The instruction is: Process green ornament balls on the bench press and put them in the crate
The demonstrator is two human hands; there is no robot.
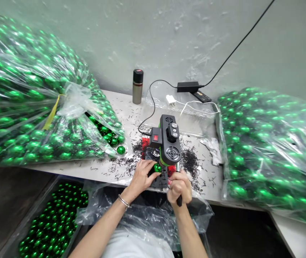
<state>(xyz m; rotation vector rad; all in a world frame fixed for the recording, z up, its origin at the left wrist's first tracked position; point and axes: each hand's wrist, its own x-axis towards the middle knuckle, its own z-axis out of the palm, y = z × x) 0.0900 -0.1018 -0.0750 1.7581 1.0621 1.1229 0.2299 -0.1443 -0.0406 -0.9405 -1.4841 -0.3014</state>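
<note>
A small black and green tabletop machine [169, 143] with round vents and a red switch stands in the middle of the table. My left hand [141, 176] pinches a shiny green bauble [157, 167] between thumb and fingers at the machine's front, low beneath its head. On the machine's right side, my right hand [179, 188] is wrapped round a lever [179, 201], whose black end sticks out below the fist. Short black scraps [189, 163] lie thickly around the machine's base, with red patches under it. The spot where the bauble meets the machine is partly hidden.
Large clear bags of green baubles stand left [34, 118] and right [266, 150]. One loose bauble [121, 149] lies by the left bag's mouth. More baubles [53, 222] fill a bag below. A bottle [137, 87], power adapter [187, 86] and white cloth [214, 150] sit behind.
</note>
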